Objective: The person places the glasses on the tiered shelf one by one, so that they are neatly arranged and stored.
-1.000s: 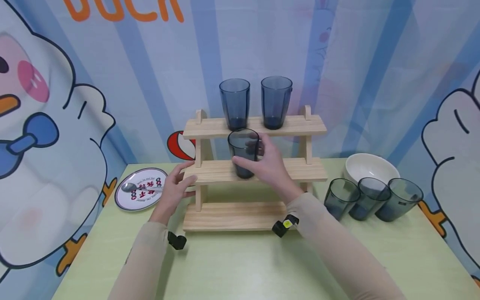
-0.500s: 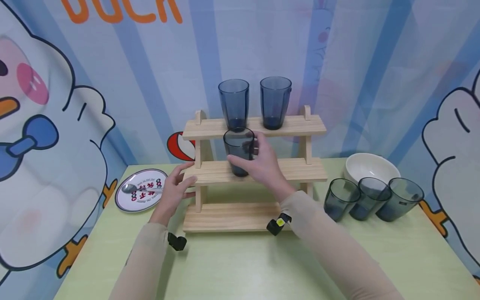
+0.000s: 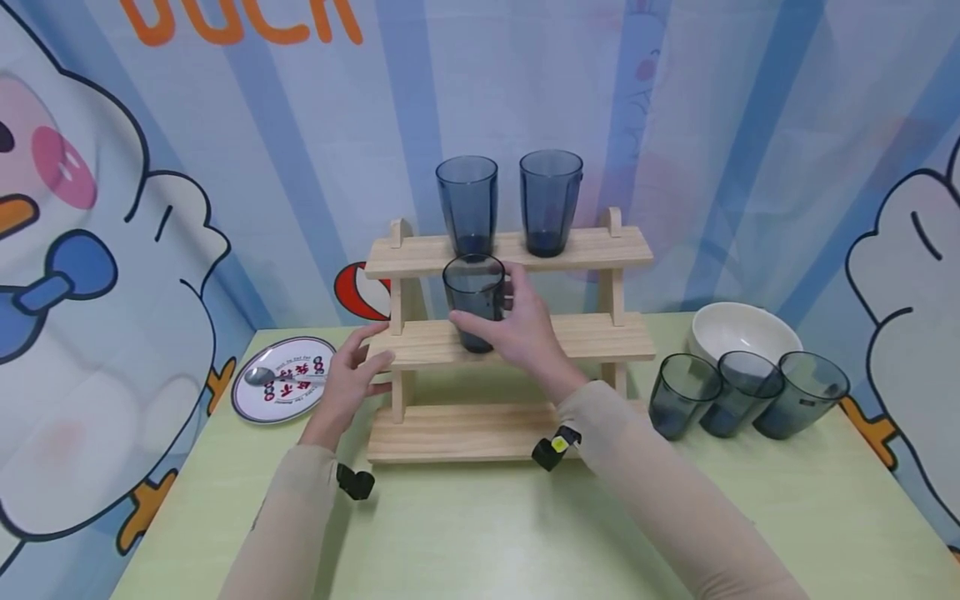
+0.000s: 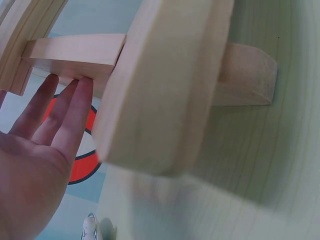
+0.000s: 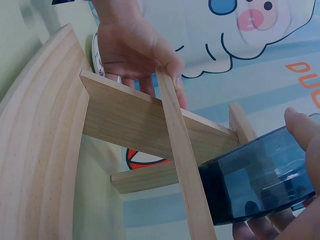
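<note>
My right hand [image 3: 522, 327] holds a dark blue-grey glass tumbler [image 3: 471, 287], thumb on the near side and fingers round the far side. The tumbler stands upright on the middle board of a three-tier wooden shelf stand [image 3: 592, 336], left of its centre. In the right wrist view, the base of the tumbler [image 5: 250, 177] meets the board. My left hand [image 3: 348, 379] grips the left end of that board, thumb at the edge; in the left wrist view its fingers [image 4: 75, 112] touch the side support. Two matching tumblers, a left one [image 3: 467, 204] and a right one [image 3: 551, 202], stand on the top board.
Right of the stand, three more tumblers [image 3: 742, 396] stand side by side before a white bowl [image 3: 738, 329]. To the left lies an oval plate [image 3: 258, 404] with a metal spoon [image 3: 260, 377] on it. A printed curtain [image 3: 315, 125] hangs behind the green table [image 3: 465, 533].
My right hand has moved the tumbler a little to the left along the middle board, mostly in the first half second. My left hand has stayed at the board's left end.
</note>
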The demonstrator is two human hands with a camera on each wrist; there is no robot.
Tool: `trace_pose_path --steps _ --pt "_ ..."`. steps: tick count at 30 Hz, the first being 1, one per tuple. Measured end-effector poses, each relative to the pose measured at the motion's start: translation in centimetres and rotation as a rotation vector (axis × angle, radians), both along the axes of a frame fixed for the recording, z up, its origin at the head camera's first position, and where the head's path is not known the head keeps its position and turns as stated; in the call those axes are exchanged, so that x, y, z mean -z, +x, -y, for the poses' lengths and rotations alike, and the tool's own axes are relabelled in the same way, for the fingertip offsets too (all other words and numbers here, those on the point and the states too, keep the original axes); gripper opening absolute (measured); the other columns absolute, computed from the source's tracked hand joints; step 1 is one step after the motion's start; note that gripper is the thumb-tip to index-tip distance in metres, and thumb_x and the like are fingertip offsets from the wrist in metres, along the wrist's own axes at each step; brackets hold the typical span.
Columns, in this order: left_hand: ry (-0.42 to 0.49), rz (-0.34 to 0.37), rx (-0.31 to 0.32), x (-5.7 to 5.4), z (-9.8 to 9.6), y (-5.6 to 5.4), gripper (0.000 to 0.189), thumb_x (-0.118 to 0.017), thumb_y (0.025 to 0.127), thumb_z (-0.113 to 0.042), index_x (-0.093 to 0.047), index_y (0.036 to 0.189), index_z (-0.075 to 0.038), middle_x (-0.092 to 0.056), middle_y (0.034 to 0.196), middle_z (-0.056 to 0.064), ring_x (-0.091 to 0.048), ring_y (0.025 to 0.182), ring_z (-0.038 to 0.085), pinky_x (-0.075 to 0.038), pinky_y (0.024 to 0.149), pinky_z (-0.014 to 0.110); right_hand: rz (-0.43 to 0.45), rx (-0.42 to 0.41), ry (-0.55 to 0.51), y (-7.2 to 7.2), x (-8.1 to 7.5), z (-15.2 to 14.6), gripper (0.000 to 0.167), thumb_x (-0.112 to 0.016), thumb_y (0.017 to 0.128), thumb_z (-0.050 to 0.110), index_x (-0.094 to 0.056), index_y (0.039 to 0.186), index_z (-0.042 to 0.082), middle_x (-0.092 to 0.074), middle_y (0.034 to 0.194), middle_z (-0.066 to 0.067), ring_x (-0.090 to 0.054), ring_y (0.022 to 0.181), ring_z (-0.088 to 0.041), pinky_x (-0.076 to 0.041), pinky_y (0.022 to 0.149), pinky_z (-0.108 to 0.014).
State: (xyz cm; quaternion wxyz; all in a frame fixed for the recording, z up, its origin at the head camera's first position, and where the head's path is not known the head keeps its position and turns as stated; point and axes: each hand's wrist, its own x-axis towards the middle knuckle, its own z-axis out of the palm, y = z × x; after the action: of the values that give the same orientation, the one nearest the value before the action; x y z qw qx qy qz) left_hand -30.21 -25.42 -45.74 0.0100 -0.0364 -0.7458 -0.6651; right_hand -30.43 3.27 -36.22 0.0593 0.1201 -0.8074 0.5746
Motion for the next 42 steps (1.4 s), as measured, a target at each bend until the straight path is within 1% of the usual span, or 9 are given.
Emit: trace_pose_path --steps 6,17,20,25,29,32,36,42 --pt "-0.004 0.002 0.003 -0.2 -0.1 0.0 0.053 -0.065 0.106 -0.026 -0.049 0.156 -0.027 -0.051 0.153 0.019 -0.061 0.127 0.039 -0.059 0.094 0.055 -0.002 -0.012 0.002 0.0 0.0 -0.3 0.085 -0.089 0.083 0.049 -0.042 0.152 0.032 -0.055 0.14 -0.006 -0.055 0.129 -0.03 -0.052 0.103 -0.051" --pt "-0.008 -0.01 0.009 0.0 0.0 0.0 0.053 -0.065 0.106 -0.025 -0.049 0.156 -0.027 -0.052 0.151 0.019 -0.061 0.126 0.037 -0.06 0.093 0.054 -0.002 -0.039 -0.007 0.0 0.1 -0.6 0.083 -0.088 0.084 0.048 -0.043 0.153 0.035 -0.059 0.133 -0.005 -0.057 0.126 -0.029 -0.053 0.102 -0.051" --pt "-0.009 -0.01 0.011 0.0 0.0 0.0 0.053 -0.065 0.106 -0.026 -0.049 0.156 -0.027 -0.051 0.152 0.019 -0.062 0.126 0.038 -0.059 0.094 0.055 0.017 -0.054 -0.009 -0.1 0.1 -0.7 0.084 -0.087 0.085 0.047 -0.041 0.154 0.034 -0.059 0.135 -0.005 -0.058 0.127 -0.028 -0.053 0.103 -0.051" --pt "-0.002 -0.004 0.009 0.1 -0.1 0.0 0.053 -0.065 0.106 -0.026 -0.049 0.156 -0.026 -0.051 0.151 0.019 -0.062 0.125 0.037 -0.059 0.094 0.056 0.06 -0.105 -0.046 0.1 -0.1 -1.4 0.09 -0.089 0.086 0.038 -0.036 0.159 0.028 -0.058 0.143 -0.009 -0.057 0.134 -0.028 -0.051 0.11 -0.05" --pt "0.002 -0.008 0.007 0.1 -0.1 0.0 0.053 -0.066 0.105 -0.026 -0.05 0.155 -0.027 -0.052 0.15 0.019 -0.062 0.124 0.037 -0.06 0.092 0.055 0.085 -0.123 -0.04 0.6 -0.4 -2.3 0.097 -0.089 0.085 0.038 -0.032 0.162 0.025 -0.054 0.149 -0.01 -0.053 0.139 -0.028 -0.046 0.116 -0.05" --pt "0.002 -0.014 0.005 0.0 -0.1 0.0 0.053 -0.067 0.105 -0.025 -0.051 0.155 -0.028 -0.054 0.148 0.019 -0.063 0.123 0.037 -0.061 0.091 0.053 0.081 -0.126 -0.018 1.2 -0.5 -3.2 0.097 -0.089 0.085 0.041 -0.032 0.163 0.027 -0.052 0.152 -0.008 -0.05 0.141 -0.027 -0.043 0.119 -0.049" --pt "-0.005 -0.012 0.007 0.0 -0.1 0.0 0.052 -0.066 0.105 -0.025 -0.051 0.155 -0.028 -0.053 0.149 0.019 -0.063 0.123 0.035 -0.061 0.091 0.052 0.06 -0.131 -0.01 2.1 -0.5 -4.5 0.093 -0.088 0.086 0.04 -0.035 0.161 0.028 -0.053 0.152 -0.005 -0.051 0.141 -0.026 -0.043 0.119 -0.047" --pt "0.003 -0.014 0.005 0.1 0.0 0.0 0.051 -0.065 0.106 -0.023 -0.051 0.155 -0.027 -0.053 0.148 0.019 -0.064 0.122 0.034 -0.061 0.091 0.052 0.026 -0.16 -0.002 3.3 -0.4 -7.1 0.087 -0.087 0.088 0.035 -0.037 0.16 0.027 -0.056 0.151 -0.005 -0.052 0.141 -0.027 -0.042 0.119 -0.051"
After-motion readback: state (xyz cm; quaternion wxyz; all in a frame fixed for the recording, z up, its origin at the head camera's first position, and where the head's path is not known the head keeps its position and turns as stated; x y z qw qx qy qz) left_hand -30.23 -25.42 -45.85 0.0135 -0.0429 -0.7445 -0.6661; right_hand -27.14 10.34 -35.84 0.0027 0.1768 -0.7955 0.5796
